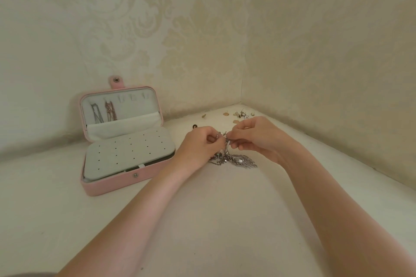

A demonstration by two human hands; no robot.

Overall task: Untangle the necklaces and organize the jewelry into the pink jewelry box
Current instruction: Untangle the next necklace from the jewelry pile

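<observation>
The tangled necklaces (227, 157) lie right of the jewelry box (126, 141); loose earrings (238, 116) lie behind them; two chains (103, 111) hang in its lid.

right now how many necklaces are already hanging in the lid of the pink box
2: a dark silver chain on the leftmost hook of the pink box, and a rose-coloured chain on the hook just right of it. The other hooks look bare.

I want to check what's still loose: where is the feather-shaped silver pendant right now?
In the head view, the feather pendant lies on the white surface just below the right hand, right of the pink jewelry box.
</observation>
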